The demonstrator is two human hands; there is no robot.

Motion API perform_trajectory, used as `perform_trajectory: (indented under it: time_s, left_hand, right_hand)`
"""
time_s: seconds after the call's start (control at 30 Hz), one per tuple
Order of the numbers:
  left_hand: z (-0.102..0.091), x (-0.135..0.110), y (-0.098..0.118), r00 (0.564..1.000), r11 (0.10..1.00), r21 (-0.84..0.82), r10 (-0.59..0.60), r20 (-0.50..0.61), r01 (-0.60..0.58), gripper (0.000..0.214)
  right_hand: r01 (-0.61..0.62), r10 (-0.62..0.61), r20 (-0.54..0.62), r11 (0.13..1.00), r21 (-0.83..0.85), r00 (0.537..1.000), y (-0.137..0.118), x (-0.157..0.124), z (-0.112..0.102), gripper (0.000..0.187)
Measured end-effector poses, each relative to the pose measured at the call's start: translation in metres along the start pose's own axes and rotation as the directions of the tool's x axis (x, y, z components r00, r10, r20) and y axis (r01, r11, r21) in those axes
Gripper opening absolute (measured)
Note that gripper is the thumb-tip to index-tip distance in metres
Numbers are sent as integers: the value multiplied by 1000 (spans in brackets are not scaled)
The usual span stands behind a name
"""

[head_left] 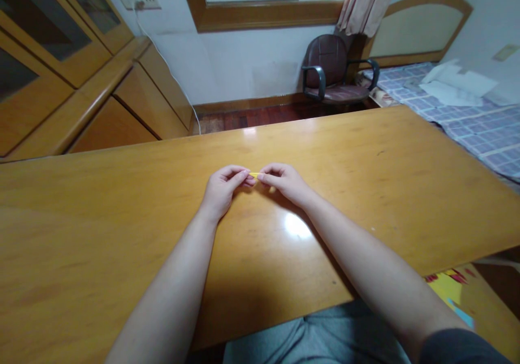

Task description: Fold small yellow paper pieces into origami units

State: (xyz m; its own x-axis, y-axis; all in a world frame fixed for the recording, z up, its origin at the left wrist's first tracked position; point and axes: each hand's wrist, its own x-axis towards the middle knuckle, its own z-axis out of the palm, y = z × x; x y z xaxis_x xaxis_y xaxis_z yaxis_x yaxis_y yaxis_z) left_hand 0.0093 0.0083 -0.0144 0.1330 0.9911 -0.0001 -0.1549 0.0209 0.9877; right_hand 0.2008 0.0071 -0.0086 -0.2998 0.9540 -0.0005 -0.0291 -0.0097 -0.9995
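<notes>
Between my two hands, just over the wooden table (134, 234), is a small thin yellow strip (254, 175), perhaps folded paper; most of it is hidden by my fingers. My left hand (225, 188) pinches its left end between thumb and fingertips. The right end is pinched the same way by my right hand (286, 182). Both hands are close together near the middle of the tabletop, with fingers closed.
Behind the table stand a brown armchair (331, 71) and a bed (479, 120) with white sheets (459, 85) on it. Wooden cabinets (93, 88) line the left. Coloured pieces (447, 291) lie on a lower surface at my right.
</notes>
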Motion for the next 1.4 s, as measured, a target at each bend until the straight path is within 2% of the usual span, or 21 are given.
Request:
perform_trajectory:
  time_s: [0.47, 0.73, 0.93, 1.4]
  left_hand:
    - [3, -2, 3, 998, 999, 47, -29, 51, 27, 24]
    - [3, -2, 3, 1000, 997, 82, -1, 12, 0, 27]
    - [7, -3, 6, 1000, 993, 115, 13, 7, -14, 27]
    - [8, -4, 5, 999, 996, 85, -32, 13, 30, 30]
  right_hand:
    - [85, -86, -7, 995, -59, 996, 7, 1, 2, 27]
    - [131, -140, -47, 978, -162, 989, 8, 1, 4, 25]
    - [113, -121, -64, 987, -110, 991, 9, 2, 7, 22]
    - [195, -241, -134, 937, -288, 961, 5, 2, 8, 14]
